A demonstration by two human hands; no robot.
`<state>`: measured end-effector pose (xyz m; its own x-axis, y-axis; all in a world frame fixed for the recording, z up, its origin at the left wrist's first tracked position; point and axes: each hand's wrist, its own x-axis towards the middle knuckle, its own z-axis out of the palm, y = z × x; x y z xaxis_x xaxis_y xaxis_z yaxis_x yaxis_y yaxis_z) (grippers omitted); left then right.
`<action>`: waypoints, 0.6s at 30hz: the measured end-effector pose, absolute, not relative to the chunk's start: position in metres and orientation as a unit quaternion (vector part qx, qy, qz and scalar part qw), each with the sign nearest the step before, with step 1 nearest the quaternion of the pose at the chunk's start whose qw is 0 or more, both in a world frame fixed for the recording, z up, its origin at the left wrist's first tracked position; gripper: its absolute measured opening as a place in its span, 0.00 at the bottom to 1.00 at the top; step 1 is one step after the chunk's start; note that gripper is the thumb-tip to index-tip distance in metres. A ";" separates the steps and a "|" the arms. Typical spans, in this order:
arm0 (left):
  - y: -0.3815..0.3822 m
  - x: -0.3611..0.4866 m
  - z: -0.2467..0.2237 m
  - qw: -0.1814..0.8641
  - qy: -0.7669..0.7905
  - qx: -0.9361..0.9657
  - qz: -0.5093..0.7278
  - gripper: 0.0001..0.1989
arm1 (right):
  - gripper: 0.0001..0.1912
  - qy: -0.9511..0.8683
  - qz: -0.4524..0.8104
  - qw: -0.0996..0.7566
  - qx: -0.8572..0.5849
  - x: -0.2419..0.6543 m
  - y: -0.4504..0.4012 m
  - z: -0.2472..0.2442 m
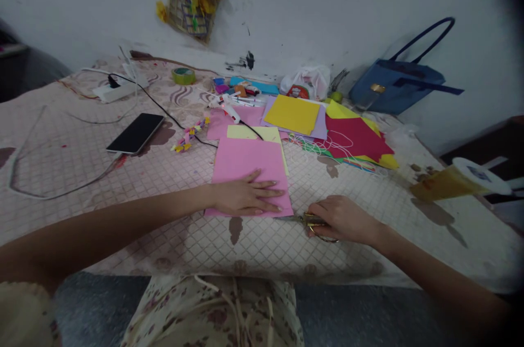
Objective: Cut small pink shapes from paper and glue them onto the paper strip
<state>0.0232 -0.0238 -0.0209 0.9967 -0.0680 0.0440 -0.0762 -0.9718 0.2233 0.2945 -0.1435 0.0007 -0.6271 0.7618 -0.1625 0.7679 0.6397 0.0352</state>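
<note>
My left hand (241,195) lies flat with fingers spread on a sheet of pink paper (248,159), near its lower right part. A pale yellow sheet (282,145) shows from under the pink one at the top and right. In my right hand (344,217) is a pair of scissors with gold-coloured handles (317,221), low over the tablecloth. Their blades point left and reach the pink sheet's lower right corner. Whether the blades touch the paper edge I cannot tell.
Behind the pink sheet lie a white glue gun (230,111), a yellow sheet (292,114), red paper (354,137) and loose white string (315,144). Left are a phone (136,133) and power strip (118,89). Right stand a lidded drink cup (454,180) and blue bag (397,85).
</note>
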 end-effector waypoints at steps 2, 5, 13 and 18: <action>-0.024 0.024 -0.022 0.105 -0.034 0.994 0.010 0.22 | 0.17 0.901 -0.018 0.087 0.424 0.293 -0.143 0.001; -0.023 0.024 -0.021 0.095 -0.033 0.995 0.002 0.22 | 0.17 0.902 -0.024 0.091 0.422 0.291 -0.143 0.000; -0.024 0.024 -0.022 0.096 -0.031 0.995 0.008 0.22 | 0.16 0.900 -0.037 0.078 0.428 0.294 -0.144 -0.002; -0.024 0.024 -0.021 0.114 -0.031 0.993 0.028 0.22 | 0.15 0.901 -0.031 0.066 0.427 0.286 -0.145 0.000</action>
